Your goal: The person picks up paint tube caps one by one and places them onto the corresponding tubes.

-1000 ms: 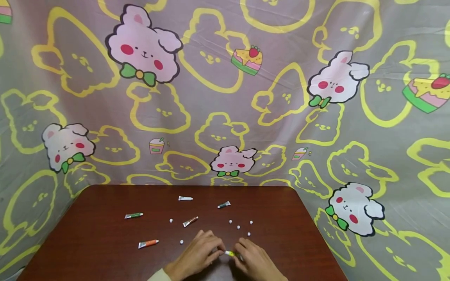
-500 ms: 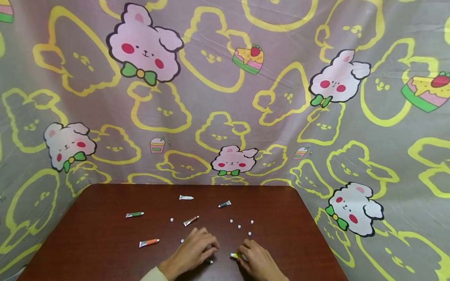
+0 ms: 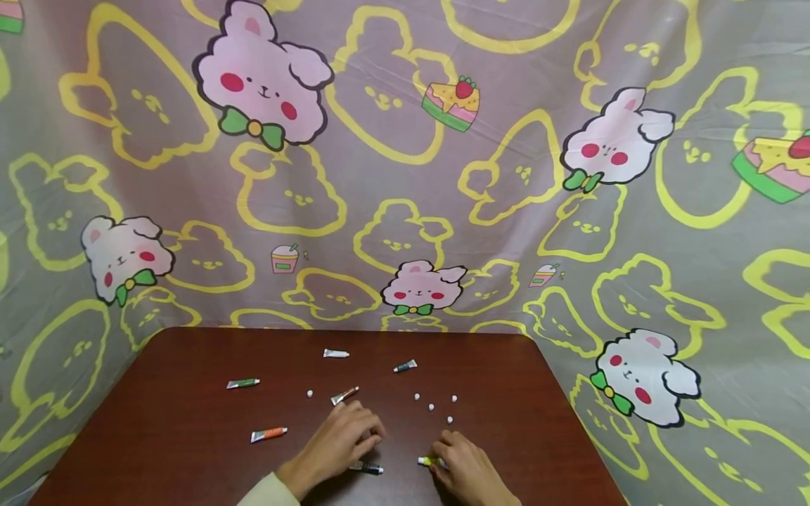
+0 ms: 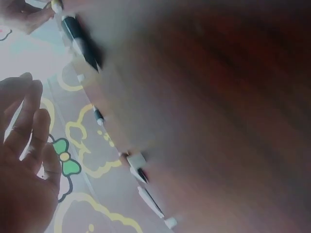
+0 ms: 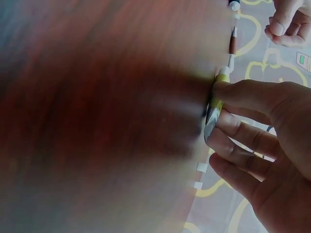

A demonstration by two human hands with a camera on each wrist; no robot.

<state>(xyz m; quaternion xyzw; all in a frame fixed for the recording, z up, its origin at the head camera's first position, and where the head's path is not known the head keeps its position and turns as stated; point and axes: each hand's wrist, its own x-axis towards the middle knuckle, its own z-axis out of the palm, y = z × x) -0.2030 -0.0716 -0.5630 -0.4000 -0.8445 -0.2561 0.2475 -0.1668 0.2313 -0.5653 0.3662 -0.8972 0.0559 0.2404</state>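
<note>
Pinching a yellow tube (image 3: 427, 462) — right hand (image 3: 465, 469) fingers (image 5: 243, 94), table (image 3: 190, 450).

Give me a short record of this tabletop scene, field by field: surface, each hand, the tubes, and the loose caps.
surface: dark red-brown wooden table, cartoon bunny-print cloth backdrop behind it
right hand: pinches a small yellow-green paint tube at the table surface
left hand: fingers relaxed, holding nothing, beside a small black paint tube lying on the table
other tubes: orange, green, white, dark teal, brown
loose white caps: scattered near mid-table
</note>
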